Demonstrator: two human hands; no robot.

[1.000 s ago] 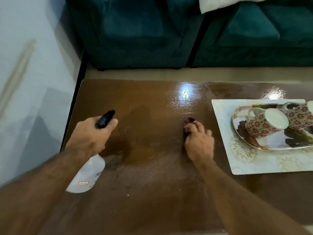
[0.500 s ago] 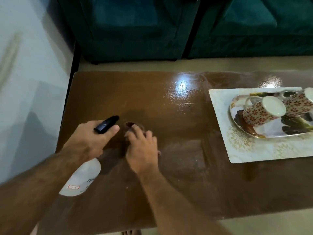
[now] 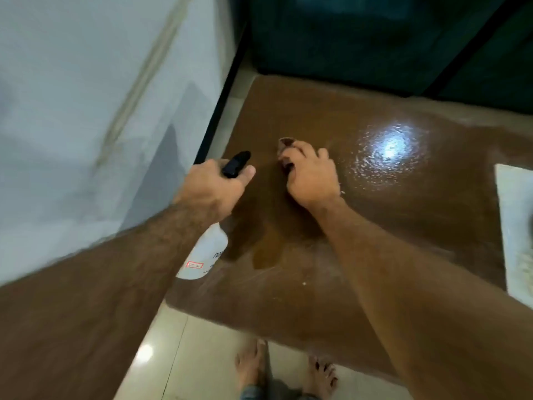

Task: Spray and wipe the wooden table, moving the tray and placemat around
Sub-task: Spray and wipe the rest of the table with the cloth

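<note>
Where the frame ends, placemat half cut off.

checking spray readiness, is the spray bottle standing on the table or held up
Held up: the left hand grips the spray bottle at its neck, tilted, its base off the table.

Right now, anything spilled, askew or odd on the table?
Nothing wrong. The table shows wet streaks near the glare, expected from spraying. Left hand holds the bottle; right hand presses a dark cloth on the wood.
</note>
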